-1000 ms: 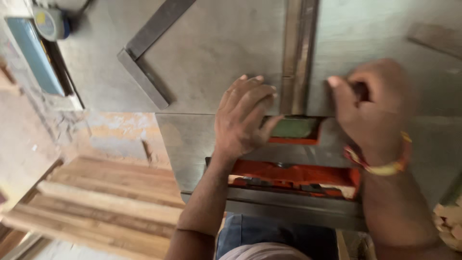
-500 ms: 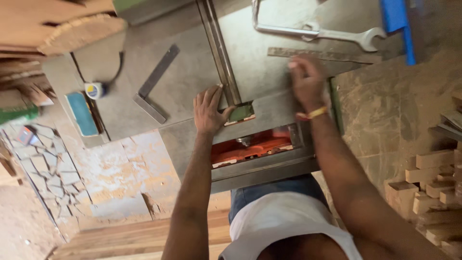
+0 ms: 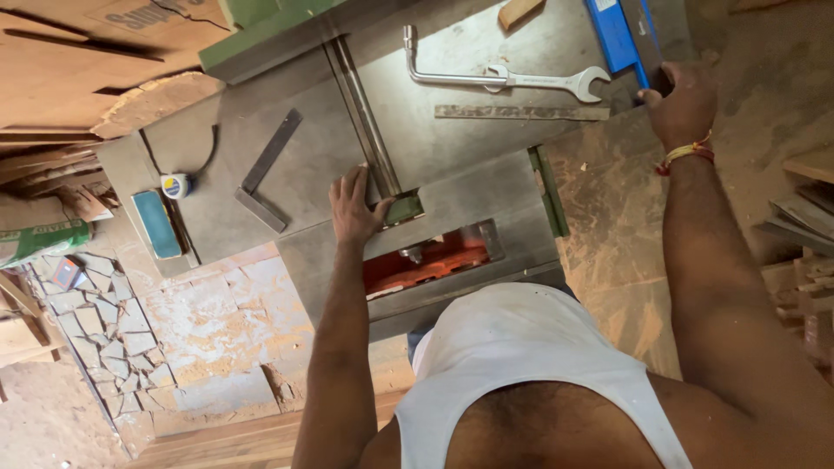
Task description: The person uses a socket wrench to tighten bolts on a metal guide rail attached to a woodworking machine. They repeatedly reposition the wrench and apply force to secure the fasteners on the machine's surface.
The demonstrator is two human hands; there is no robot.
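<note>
My left hand (image 3: 352, 207) lies flat on the grey steel machine table (image 3: 460, 195), fingers apart, its thumb against a small green insert (image 3: 405, 208) at the near end of a long metal guide bar (image 3: 363, 117). Below the insert an orange-red machine part (image 3: 427, 263) shows in an opening. My right hand (image 3: 684, 104), with a yellow wristband, reaches to the table's far right corner, fingers curled around the near end of a blue bar (image 3: 615, 35). A flat steel ruler (image 3: 521, 112) and a bent spanner (image 3: 508, 80) lie between my hands.
A try square (image 3: 265, 174), a tape measure (image 3: 176, 185) and a teal block (image 3: 156, 224) sit on the table's left part. A green strip (image 3: 549, 191) lies on its right edge. Sawdust covers the floor (image 3: 617, 243). Stacked wood (image 3: 808, 226) stands right, boards (image 3: 78, 69) upper left.
The view has pulled back and tilted. My right hand has left the ruler and moved right to the blue bar. My left hand has stayed by the green insert.
</note>
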